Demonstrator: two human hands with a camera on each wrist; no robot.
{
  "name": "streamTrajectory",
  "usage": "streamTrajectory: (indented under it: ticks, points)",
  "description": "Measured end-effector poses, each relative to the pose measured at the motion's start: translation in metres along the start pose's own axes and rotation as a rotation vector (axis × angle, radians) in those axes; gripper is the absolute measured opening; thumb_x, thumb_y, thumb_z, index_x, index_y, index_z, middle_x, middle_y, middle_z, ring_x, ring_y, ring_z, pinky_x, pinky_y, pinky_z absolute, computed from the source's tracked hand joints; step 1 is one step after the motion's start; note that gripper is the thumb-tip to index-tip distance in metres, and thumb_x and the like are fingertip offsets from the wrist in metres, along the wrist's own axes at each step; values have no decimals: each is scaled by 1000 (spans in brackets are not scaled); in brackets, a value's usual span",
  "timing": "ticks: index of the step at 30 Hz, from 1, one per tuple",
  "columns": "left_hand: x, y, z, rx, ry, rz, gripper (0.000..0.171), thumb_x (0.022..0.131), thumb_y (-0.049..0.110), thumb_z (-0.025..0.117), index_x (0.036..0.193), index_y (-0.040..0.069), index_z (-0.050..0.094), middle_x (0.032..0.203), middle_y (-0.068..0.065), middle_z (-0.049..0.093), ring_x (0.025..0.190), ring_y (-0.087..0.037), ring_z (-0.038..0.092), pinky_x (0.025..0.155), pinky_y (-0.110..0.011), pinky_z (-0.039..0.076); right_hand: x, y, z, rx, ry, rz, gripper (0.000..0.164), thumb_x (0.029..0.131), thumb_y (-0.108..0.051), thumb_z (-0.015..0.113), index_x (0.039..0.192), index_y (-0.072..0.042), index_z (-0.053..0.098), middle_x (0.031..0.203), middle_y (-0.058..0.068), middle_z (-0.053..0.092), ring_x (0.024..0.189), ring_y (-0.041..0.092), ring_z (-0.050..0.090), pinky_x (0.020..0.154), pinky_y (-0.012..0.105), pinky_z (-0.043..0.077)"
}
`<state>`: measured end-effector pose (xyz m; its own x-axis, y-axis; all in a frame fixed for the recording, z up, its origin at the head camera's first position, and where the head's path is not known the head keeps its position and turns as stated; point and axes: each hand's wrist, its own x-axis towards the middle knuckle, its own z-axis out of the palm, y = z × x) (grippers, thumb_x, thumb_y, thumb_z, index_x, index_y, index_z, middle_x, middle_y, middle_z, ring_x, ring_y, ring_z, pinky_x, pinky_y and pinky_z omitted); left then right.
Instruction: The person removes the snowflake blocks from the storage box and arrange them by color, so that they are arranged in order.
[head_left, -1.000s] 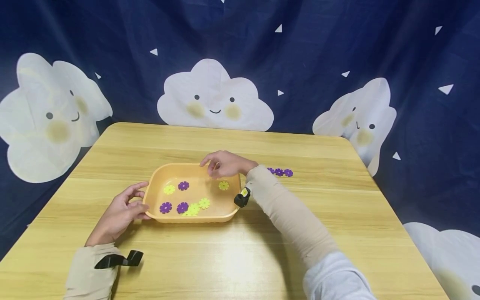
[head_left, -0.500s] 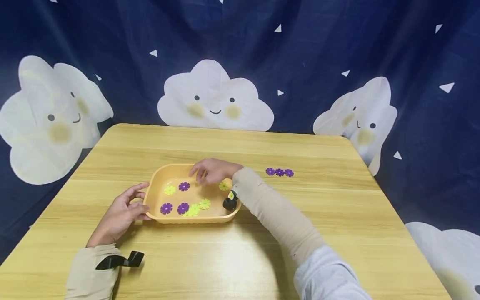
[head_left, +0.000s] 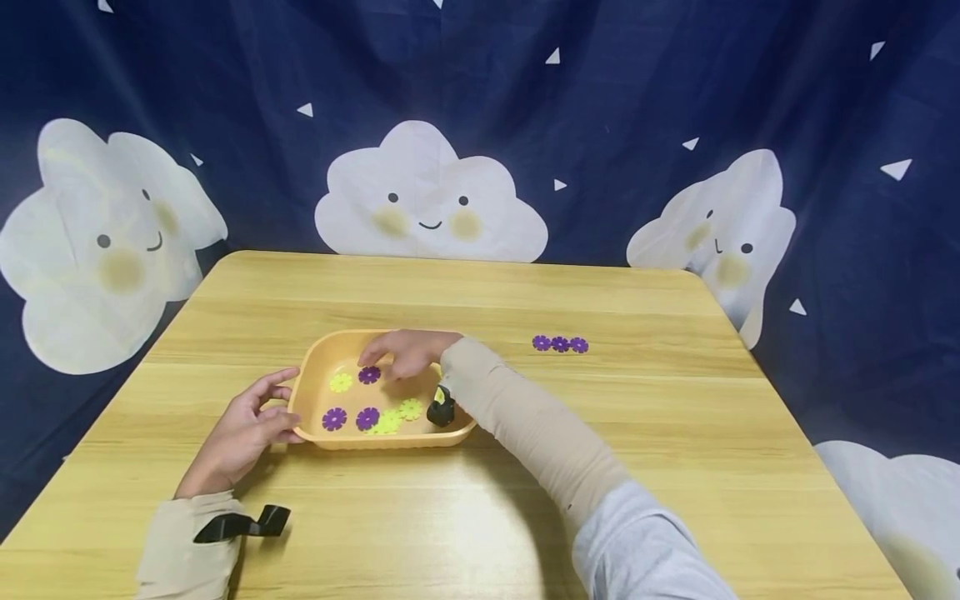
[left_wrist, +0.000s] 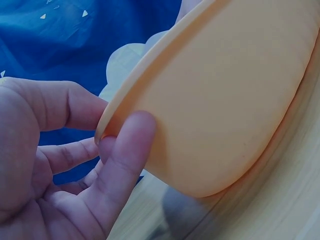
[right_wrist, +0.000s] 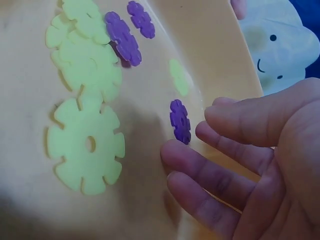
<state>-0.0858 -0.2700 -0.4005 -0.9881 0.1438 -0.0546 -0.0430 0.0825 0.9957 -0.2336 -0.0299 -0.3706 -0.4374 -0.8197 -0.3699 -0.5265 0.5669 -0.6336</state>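
My left hand (head_left: 243,423) pinches the left rim of a pale orange plastic tray (head_left: 390,442); in the left wrist view its thumb (left_wrist: 135,132) lies against the outer wall. Inside the tray lie several purple and yellow notched snowflake discs. My right hand (head_left: 414,352) reaches in over the back, its loosely bent fingers beside a purple disc (head_left: 369,375). From the right wrist, nothing shows between those fingers, and the same purple disc (right_wrist: 180,122) is just past the fingertips. Yellow discs (right_wrist: 87,145) overlap near the tray's front wall.
Three purple discs (head_left: 560,344) lie in a joined row on the wooden table (head_left: 675,417), right of the tray. Behind the table hangs a dark blue curtain (head_left: 585,108) with white clouds. A black strap (head_left: 243,525) circles the left wrist.
My right hand has moved left and lower into the tray, from its back right toward the purple disc. The left hand keeps its grip on the rim.
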Motion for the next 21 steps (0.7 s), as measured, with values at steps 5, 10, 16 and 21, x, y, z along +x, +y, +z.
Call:
streamTrajectory:
  ticks: [5,10,16,21]
  points:
    - [0,-2,-1,-14,-5,5,66,87,-14,56,145,-4,27,112,-18,33,79,-15,64,67,-33,62,4,0,1,-21,-12,6,52,91,0,58,140,-10,48,139,4,51,128,14,44,107,19,35]
    - [0,-3,-1,-12,-6,6,65,87,-13,56,145,-4,28,113,-18,33,79,-15,64,68,-33,62,6,2,2,-10,5,-1,47,90,0,61,135,-11,53,128,2,56,119,12,49,102,18,40]
    - [0,-2,-1,-17,-5,8,65,87,-14,56,145,-4,29,112,-18,32,79,-14,64,67,-33,62,6,5,4,-57,21,-20,42,89,-1,65,129,-13,58,122,0,57,117,12,50,103,19,39]
    - [0,-3,-2,-33,-12,17,65,86,-15,56,145,-4,28,112,-19,32,78,-15,64,66,-33,62,7,3,5,-20,2,-16,44,85,5,67,124,-14,62,111,0,57,105,11,53,90,14,45]
